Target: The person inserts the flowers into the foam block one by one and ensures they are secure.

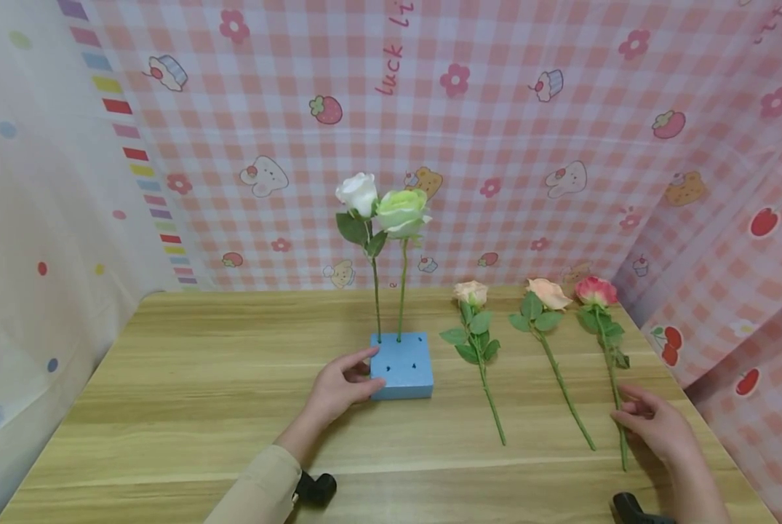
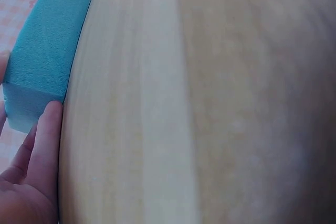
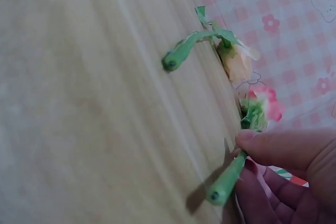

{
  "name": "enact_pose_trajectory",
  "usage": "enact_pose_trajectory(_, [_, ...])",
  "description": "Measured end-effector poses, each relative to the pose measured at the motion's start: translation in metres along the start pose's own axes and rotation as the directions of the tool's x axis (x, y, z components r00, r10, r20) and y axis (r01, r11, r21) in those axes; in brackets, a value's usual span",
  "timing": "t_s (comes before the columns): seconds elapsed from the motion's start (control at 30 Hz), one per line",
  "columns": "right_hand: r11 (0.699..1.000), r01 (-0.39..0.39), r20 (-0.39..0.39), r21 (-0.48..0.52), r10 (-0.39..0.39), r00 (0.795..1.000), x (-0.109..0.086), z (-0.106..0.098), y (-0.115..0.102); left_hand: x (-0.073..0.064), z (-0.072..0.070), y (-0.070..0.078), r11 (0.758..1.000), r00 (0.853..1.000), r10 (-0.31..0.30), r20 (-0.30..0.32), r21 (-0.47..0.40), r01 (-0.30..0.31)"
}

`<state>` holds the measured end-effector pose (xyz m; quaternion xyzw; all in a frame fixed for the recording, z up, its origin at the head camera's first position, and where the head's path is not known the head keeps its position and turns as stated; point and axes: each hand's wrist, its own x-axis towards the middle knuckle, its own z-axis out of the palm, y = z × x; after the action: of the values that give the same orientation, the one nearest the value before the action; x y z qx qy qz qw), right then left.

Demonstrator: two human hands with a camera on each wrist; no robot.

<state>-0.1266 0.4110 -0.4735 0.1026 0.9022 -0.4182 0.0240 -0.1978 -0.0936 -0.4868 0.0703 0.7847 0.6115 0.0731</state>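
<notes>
At far left, a white cloth [image 1: 30,182] with coloured dots, beside a pink-checked cloth [image 1: 377,142] printed with strawberries, flowers and cupcakes, hanging behind the wood-grain counter [image 1: 201,378]. Next, a beige sleeve [image 1: 262,473], with a black object [image 1: 315,489] just beside the wrist. Then the left hand [image 1: 334,389], holding the blue block [image 1: 400,353] by its left side, thumb at the near part of that edge, index fingertip towards the far corner. Flat on the counter, near the middle, with small dark holes in its top. Rising from two holes along the far edge: first a white rose [image 1: 358,193] with dark green leaves, then a green-white rose [image 1: 402,215], both upright, blooms close together. Well to the right of the block, a pale peach rose [image 1: 471,293], lying stem end towards the near edge; farther along, an orange-peach rose [image 1: 549,294], lying the same way. Rightmost of the flowers, a pink-red rose [image 1: 596,291], bloom towards the back, lower stem pinched between thumb and fingers of the right hand [image 1: 655,422]. Beyond, more checked fabric [image 1: 757,262] with cherries.
</notes>
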Motion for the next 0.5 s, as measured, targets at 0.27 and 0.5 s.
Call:
enact_pose_trajectory(0.27, [0.999,-0.036,0.008,0.029,0.036,0.999,0.002,-0.0027,-0.0001,-0.0006,0.0,-0.0003,1.0,1.0,0.005,0.001,-0.011,-0.005])
enact_pose_trajectory(0.5, [0.989,-0.087,-0.021,0.116,0.09,0.996,0.0023,0.0001,-0.0028,-0.0018,0.0,0.0011,1.0,1.0,0.016,-0.003,-0.011,-0.016])
